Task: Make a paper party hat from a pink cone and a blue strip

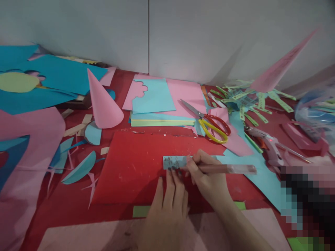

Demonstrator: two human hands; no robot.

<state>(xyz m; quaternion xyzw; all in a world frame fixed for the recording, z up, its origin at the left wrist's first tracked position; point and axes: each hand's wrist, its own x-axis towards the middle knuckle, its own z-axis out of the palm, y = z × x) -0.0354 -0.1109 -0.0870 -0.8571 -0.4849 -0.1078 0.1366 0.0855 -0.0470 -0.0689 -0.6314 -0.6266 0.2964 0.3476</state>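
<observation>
A small light-blue paper strip (168, 162) with red handwriting lies on a bright red sheet (133, 160). My left hand (170, 204) rests with its fingers stretched out, the fingertips pressing the strip's lower edge. In my right hand (206, 177) a pen (230, 169) with a brownish barrel is gripped between thumb and fingers. Its tip, by the writing on the strip, is hidden behind the fingers. Part of the strip lies under my right hand.
Scissors (201, 118) with red and yellow handles lie behind my right hand. A pink paper cone (104, 104) stands at left, near blue sheets (62, 73) and scraps. At right are another cone (282, 66) with green strips and a glue gun (272, 148).
</observation>
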